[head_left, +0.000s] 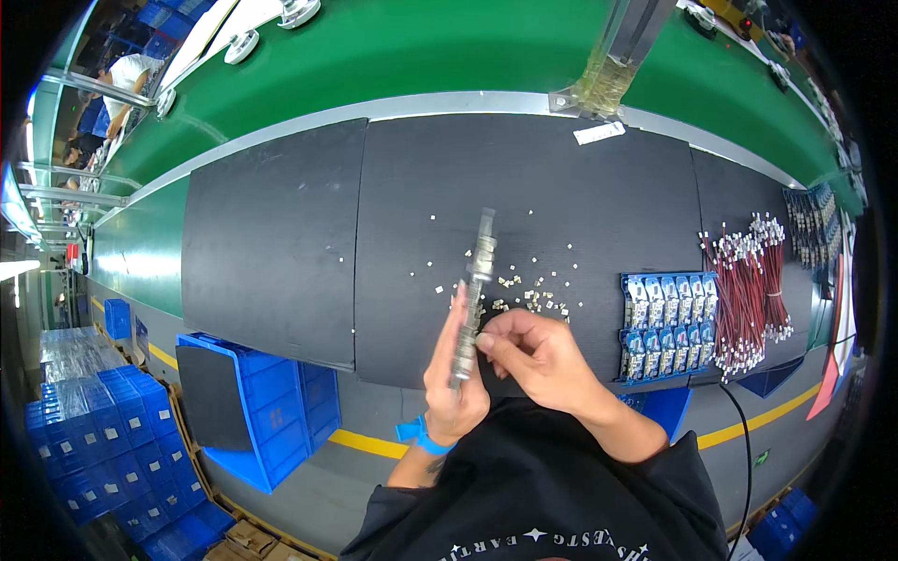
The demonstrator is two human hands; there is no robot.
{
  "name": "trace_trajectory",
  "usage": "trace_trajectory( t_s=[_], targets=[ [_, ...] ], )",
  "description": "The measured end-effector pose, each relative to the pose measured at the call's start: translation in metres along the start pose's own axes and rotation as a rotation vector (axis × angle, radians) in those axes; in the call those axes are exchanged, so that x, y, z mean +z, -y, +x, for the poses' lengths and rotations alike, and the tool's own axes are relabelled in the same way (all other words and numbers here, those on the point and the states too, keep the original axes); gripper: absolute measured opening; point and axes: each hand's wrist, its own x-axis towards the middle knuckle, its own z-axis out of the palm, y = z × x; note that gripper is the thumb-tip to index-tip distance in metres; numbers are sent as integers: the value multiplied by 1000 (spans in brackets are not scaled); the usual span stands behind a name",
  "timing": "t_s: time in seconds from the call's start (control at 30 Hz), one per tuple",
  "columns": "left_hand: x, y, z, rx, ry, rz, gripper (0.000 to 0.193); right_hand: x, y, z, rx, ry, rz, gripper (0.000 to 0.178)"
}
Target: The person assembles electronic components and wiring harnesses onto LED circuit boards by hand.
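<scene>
My left hand (449,379) grips a narrow panel with silvery parts (482,262), which looks like a circuit-board panel turned nearly edge-on. It stands tilted up over the black mat in front of me. My right hand (543,360) is closed, thumb and index finger pinched close against the panel's right side. Whatever sits between those fingertips is hidden or too small to name. Small white block-like parts (538,299) lie scattered on the mat just beyond my right hand, and a few more are spread farther left.
Blue circuit-board panels (668,327) lie to the right, beside bundled red and dark wires with white ends (744,290). More boards (814,224) sit at the far right. A metal post (613,70) rises at the back edge. Blue crates (271,402) stand on the left below the table.
</scene>
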Motion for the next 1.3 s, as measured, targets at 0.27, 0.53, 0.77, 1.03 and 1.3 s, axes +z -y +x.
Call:
trace_trajectory(
  t_s=[0.27, 0.53, 0.77, 1.03, 1.3],
  targets=[
    [-2, 11, 4, 48, -83, -92, 31, 4, 2, 0, -232, 39, 71, 11],
    [-8, -1, 8, 97, 16, -121, 46, 3, 10, -1, -26, 145, 152, 12],
    [-6, 7, 5, -29, -84, -97, 30, -11, 0, -3, -21, -40, -107, 13],
    [-1, 5, 8, 34, 19, -162, 44, 7, 23, -6, -179, 90, 171, 10],
    [-14, 3, 27, 268, -48, -104, 54, -7, 31, -4, -22, 216, 113, 13]
  ],
)
